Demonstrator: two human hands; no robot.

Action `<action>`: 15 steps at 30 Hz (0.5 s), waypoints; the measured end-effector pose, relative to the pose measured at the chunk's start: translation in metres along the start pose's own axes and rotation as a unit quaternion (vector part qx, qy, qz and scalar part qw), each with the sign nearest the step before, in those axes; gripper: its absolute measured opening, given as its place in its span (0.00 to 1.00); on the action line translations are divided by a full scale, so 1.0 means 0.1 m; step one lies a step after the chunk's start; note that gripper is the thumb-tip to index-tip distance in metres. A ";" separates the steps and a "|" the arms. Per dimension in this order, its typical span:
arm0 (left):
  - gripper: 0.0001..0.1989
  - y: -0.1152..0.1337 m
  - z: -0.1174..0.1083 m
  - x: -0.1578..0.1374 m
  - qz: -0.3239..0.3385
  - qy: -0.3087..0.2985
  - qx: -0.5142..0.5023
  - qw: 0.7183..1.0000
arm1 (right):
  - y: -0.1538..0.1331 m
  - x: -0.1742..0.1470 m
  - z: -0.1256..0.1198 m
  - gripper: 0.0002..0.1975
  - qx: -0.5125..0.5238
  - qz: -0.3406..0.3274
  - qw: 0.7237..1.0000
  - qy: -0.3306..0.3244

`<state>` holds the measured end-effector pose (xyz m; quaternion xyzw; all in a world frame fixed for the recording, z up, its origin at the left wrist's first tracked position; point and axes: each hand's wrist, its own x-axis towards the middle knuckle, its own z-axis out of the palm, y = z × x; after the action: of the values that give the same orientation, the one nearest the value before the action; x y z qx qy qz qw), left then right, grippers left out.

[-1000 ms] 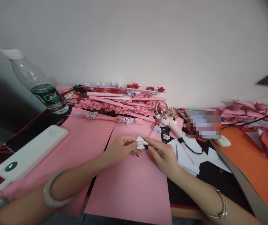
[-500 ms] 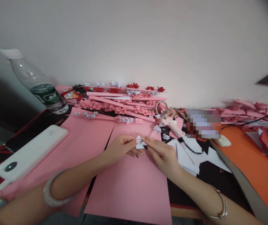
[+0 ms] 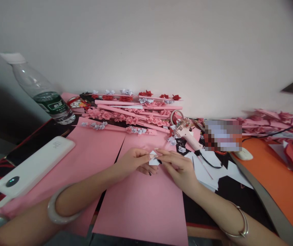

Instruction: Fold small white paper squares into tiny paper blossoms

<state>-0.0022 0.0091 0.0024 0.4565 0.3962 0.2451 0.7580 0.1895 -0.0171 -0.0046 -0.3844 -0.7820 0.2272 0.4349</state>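
A small folded piece of white paper (image 3: 153, 160) is held above the pink paper sheet (image 3: 143, 208). My left hand (image 3: 133, 160) pinches it from the left, the thumb on top and the other fingers underneath. From the right, my right hand (image 3: 178, 165) grips its edge between thumb and fingertips. The fingers cover part of the paper, so its folds do not show fully. Just beyond the hands lie a small white paper flower (image 3: 181, 149) and a pale pink glue gun (image 3: 189, 138).
Pink rolled paper stems with paper flowers (image 3: 131, 119) lie along the wall. A water bottle (image 3: 50, 102) and a white power bank (image 3: 36, 165) are at left. White paper scraps (image 3: 207, 171), a computer mouse (image 3: 244, 154) and orange paper (image 3: 279, 177) lie at right.
The white paper has turned slightly between my fingers, and more of its face shows. Both hands stay in nearly the same place.
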 end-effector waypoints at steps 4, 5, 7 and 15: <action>0.14 0.01 0.00 -0.01 -0.012 -0.001 -0.021 1.000 | -0.03 0.05 -0.03 0.10 -0.040 -0.077 0.996 0.003; 0.14 0.01 0.00 -0.01 -0.015 0.000 -0.025 1.000 | -0.03 0.06 -0.04 0.10 -0.053 -0.096 0.994 0.001; 0.14 0.01 0.00 -0.01 -0.017 0.000 -0.031 0.999 | -0.04 0.08 -0.06 0.10 -0.073 -0.124 0.990 -0.008; 0.13 0.00 -0.04 -0.01 -0.014 -0.019 -0.063 0.998 | -0.02 0.08 -0.10 0.13 -0.084 -0.149 0.983 -0.066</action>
<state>-0.0057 0.0102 0.0021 0.4068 0.3717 0.2505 0.7960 0.1947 -0.0115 0.0056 -0.2830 -0.8739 0.1184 0.3772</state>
